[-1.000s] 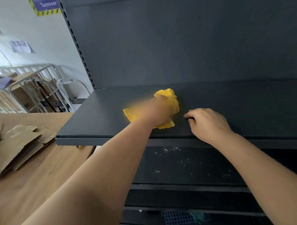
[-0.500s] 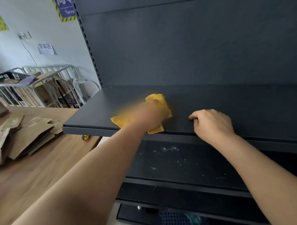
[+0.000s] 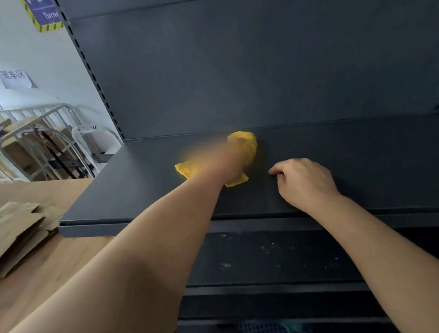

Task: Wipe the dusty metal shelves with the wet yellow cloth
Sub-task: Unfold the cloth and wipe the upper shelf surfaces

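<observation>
Yellow cloth (image 3: 249, 145) is bunched on the shelf (image 3: 142, 188) under my left hand (image 3: 232, 164) (too blurry to tell gripping or flat), right hand (image 3: 304, 182) curled empty just beside, so I'd press evenly and overlap strokes out to the edges.

The left hand (image 3: 232, 164), blurred, is pressing the cloth (image 3: 244, 142) onto the shelf (image 3: 142, 188); the right hand (image 3: 303, 182) is resting curled at the cloth's 3 o'clock.

1 view only: wide-angle head camera, faces forward and down onto metal shelf (image 3: 142, 188), close.
</observation>
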